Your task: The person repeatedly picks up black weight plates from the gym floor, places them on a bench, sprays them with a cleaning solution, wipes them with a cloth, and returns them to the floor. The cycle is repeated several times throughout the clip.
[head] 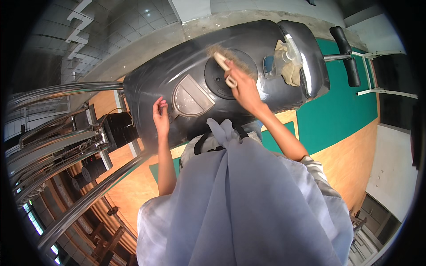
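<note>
My right hand (244, 88) grips the pale handle of a hand brush (221, 61) with tan bristles. The brush is over a round black weight plate (213, 78), which lies on a padded black bench (149, 89). To the left of the plate rests a grey-brown dustpan (191, 99) with whitish specks on it. My left hand (161, 116) is beside the dustpan's handle, its fingers loosely bent and holding nothing. On the right part of the bench, a clear spray bottle (278, 65) lies on its side with a beige cloth (292, 74).
Chrome rails (66, 89) run from the bench's left end towards exercise equipment with weights (90, 171). Black foam rollers (342, 43) stand out past the right end. Green matting (339, 96) and wood-look flooring (346, 159) lie below. A tiled wall (133, 30) stands behind.
</note>
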The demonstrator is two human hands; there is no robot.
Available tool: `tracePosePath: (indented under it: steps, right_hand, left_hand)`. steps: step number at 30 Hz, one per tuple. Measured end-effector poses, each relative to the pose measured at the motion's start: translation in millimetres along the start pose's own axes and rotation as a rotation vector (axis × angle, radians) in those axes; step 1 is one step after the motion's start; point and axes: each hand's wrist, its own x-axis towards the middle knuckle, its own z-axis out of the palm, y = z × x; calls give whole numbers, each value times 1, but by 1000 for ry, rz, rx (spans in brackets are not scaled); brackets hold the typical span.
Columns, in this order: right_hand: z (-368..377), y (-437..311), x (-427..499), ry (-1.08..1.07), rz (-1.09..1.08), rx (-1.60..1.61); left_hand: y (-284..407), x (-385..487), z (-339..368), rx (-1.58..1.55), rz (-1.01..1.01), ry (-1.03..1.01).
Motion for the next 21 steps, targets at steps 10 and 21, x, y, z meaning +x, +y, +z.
tracePosePath:
  steps: [10,21]
  right_hand:
    - [12,-42,11,-505,136,495]
    - [-152,-38,-37,634,345,720]
  left_hand:
    - [38,-18,71,354,180,-1002]
    - [68,-8,215,1003,718,-663]
